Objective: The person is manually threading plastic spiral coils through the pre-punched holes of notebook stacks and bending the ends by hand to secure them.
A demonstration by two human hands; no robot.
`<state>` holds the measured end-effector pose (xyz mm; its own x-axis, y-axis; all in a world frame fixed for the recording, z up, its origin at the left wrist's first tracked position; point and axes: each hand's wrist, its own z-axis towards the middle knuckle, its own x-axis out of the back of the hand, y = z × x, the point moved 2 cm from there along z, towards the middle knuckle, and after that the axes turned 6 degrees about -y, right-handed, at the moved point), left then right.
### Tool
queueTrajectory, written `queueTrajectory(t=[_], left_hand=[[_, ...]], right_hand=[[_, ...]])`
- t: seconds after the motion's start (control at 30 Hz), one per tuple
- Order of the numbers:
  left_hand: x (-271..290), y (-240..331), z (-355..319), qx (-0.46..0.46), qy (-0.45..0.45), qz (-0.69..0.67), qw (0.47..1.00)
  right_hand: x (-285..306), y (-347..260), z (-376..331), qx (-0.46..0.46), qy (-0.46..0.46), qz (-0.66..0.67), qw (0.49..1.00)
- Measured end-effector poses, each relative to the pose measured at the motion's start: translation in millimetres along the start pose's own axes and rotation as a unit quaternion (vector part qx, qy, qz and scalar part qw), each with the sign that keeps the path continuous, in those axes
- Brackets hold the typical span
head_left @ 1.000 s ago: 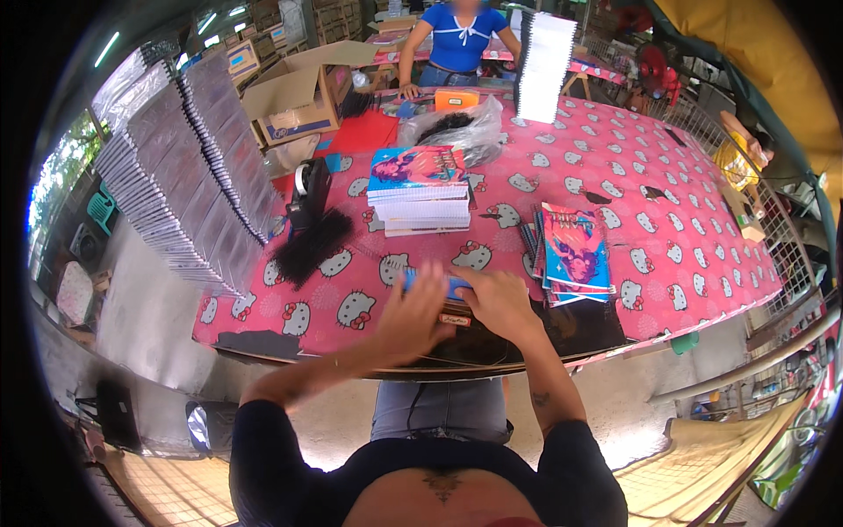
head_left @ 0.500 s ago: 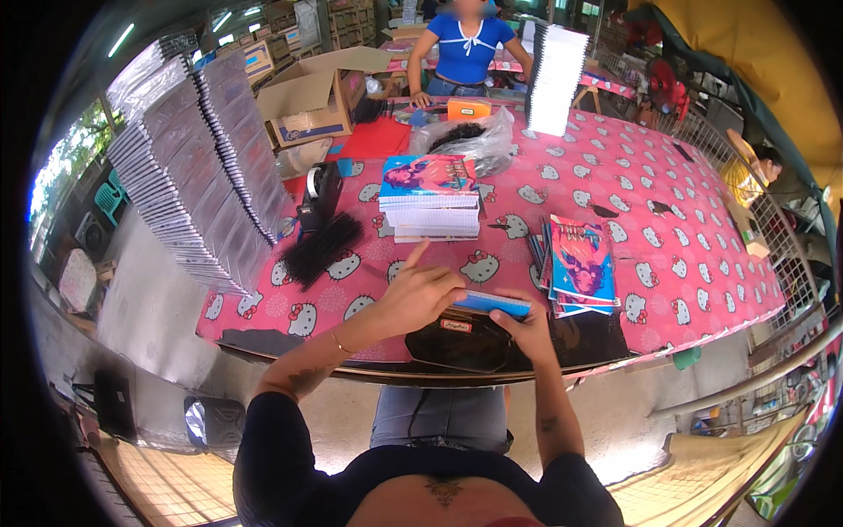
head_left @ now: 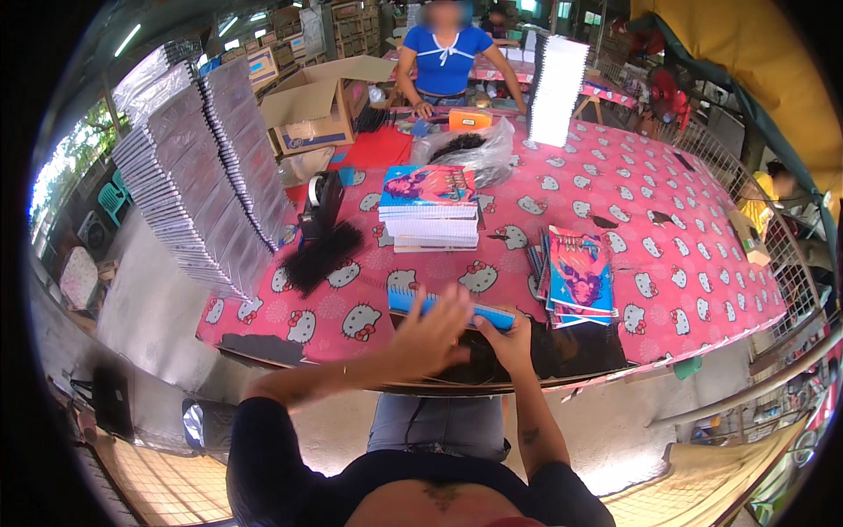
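A blue notebook (head_left: 405, 299) with a row of spiral holes or coil along its edge is held edge-up at the table's near side. My right hand (head_left: 509, 341) grips its right end, thumb on the near face. My left hand (head_left: 436, 332), blurred, passes over the middle of the notebook with its fingers stretched out; whether it touches is unclear. Just beyond stands a stack of notebooks (head_left: 428, 186) with colourful illustrated covers. Right of my hands lies a smaller pile of the same notebooks (head_left: 580, 272). A bundle of black plastic coils (head_left: 321, 258) lies to the left.
Tall piles of spiral-bound notebooks (head_left: 180, 180) rise at the left. A black tape dispenser (head_left: 321, 204), open cardboard box (head_left: 307, 110), red sheets (head_left: 379, 149) and a plastic bag (head_left: 492, 156) stand farther back. A white spiral-bound stack (head_left: 558, 92) is near a co-worker (head_left: 450, 61) across the table.
The notebook is turned and shows more of its length, reaching farther left. My left hand has gone from pinching near its left end to sweeping across it with fingers extended.
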<state>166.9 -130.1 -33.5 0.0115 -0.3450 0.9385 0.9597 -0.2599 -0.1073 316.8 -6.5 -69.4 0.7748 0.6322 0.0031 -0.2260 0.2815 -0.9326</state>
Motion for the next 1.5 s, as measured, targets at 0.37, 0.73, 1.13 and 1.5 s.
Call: queueTrajectory(t=[0.37,0.73,1.13,1.5], left_hand=[[-4,12,3,0.02,0.037,-0.005,0.999],[34,-16,68,0.096,0.065,0.087,0.989],[-22,28,8,0.003,0.063,-0.071,0.995],[28,-5,39,0.055,0.114,-0.108,0.986]], right_hand=[[15,-24,-4,-0.093,-0.151,-0.09,0.98],[12,-12,9,-0.027,-0.171,-0.174,0.97],[7,-16,14,-0.035,-0.156,-0.149,0.976],[7,-36,17,-0.062,-0.155,-0.13,0.977]])
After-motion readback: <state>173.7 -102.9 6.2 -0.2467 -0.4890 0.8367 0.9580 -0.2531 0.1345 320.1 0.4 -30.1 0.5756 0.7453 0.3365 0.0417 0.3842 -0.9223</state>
